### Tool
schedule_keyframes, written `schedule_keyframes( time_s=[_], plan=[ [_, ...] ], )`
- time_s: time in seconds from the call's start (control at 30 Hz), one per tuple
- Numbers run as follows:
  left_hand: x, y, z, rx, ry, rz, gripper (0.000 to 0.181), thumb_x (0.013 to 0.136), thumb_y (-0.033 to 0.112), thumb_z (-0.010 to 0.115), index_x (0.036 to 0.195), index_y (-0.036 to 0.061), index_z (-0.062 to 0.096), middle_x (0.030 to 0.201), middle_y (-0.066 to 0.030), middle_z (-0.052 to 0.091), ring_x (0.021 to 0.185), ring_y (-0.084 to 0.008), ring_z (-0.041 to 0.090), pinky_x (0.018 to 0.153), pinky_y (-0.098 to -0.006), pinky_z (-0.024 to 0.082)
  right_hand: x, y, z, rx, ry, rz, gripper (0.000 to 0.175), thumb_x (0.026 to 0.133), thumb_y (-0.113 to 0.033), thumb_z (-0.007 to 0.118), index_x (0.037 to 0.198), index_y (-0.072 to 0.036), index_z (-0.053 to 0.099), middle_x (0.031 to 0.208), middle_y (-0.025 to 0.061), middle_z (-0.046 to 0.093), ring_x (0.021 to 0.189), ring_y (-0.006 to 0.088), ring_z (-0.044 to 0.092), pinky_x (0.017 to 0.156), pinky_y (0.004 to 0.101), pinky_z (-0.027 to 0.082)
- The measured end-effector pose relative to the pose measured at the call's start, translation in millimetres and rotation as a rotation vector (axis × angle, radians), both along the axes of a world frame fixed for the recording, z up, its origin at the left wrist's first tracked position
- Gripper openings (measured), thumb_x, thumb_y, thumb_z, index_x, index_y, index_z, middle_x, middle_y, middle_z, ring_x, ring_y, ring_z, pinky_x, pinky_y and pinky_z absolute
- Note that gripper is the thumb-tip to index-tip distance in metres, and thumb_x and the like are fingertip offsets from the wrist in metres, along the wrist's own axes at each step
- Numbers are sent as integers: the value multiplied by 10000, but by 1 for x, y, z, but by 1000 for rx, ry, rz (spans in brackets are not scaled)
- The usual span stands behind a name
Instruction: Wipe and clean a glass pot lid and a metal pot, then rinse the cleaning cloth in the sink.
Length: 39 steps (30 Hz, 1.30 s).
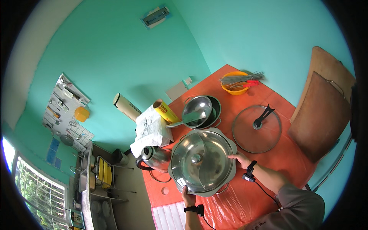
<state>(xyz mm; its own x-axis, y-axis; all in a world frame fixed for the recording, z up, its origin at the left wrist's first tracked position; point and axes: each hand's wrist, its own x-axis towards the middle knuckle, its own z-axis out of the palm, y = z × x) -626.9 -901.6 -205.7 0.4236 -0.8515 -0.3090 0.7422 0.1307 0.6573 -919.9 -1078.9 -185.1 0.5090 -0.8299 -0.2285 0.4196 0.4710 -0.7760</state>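
Note:
A round divided hot pot (231,175) with a grey rim and a clear glass lid (184,172) is in front of me on the table. Its curved inner divider shows through the glass, and a knob (196,158) stands at the lid's middle. My left hand (188,197) grips the near rim, thumb on top. At the right side of the rim, my right hand (241,159) holds on in the same way. My fingers under the rim are hidden. A wire handle (223,188) pokes out below the near edge. Whether the pot rests or is raised, I cannot tell.
A steel kettle (159,158) stands close on the left. Behind are metal bowls (195,107) with a cleaver across them. Another glass lid (247,135) lies right, near leaning cutting boards (322,120). A yellow basket (234,91) holds skewers. A plastic-covered red table (244,198) supports these.

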Motion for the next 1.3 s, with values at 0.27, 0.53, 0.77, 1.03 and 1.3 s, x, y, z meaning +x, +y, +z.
schedule_keyframes(
  time_s=[0.27, 0.53, 0.77, 1.03, 1.3],
  plan=[
    [-5, 3, 15, -13, -53, 46, 320, 884, 251, 526, 1114, 29, 554, 1132, -85, 592, 1063, -245, 542, 949, -392, 407, -5, 4, 27, 42, -54, 22, 574, 768, -180, 690, 1267, -25, 449, 1160, 78, 554, 1083, 188, 503, 955, 362, 389],
    [-5, 3, 21, -9, -9, 47, 292, 890, 230, 540, 1087, 15, 558, 1112, -73, 598, 1060, -214, 535, 953, -362, 389, -2, 6, 28, -10, -45, 7, 544, 756, -195, 706, 1232, -38, 495, 1142, 68, 564, 1055, 169, 509, 938, 344, 385],
    [-8, 9, 24, -53, -34, 45, 264, 895, 231, 534, 1050, 19, 564, 1084, -74, 599, 1036, -207, 539, 938, -361, 394, -7, 10, 36, 9, -74, 12, 559, 757, -184, 704, 1247, -48, 472, 1161, 63, 553, 1077, 180, 508, 941, 360, 397],
    [-28, 34, 37, -40, -88, 54, 327, 902, 229, 510, 1135, 2, 540, 1124, -94, 600, 1053, -238, 551, 951, -385, 399, -34, 36, 77, 42, -142, 42, 565, 778, -108, 666, 1283, -56, 418, 1187, 76, 528, 1059, 199, 533, 921, 369, 439],
    [-85, 122, 55, 37, -51, 126, 354, 896, 244, 518, 1137, -15, 531, 1078, -117, 594, 1022, -241, 554, 916, -371, 424, -76, 86, 105, 23, -110, 91, 572, 764, -114, 683, 1274, -37, 435, 1162, 75, 554, 1078, 197, 535, 931, 359, 436]
  ],
)
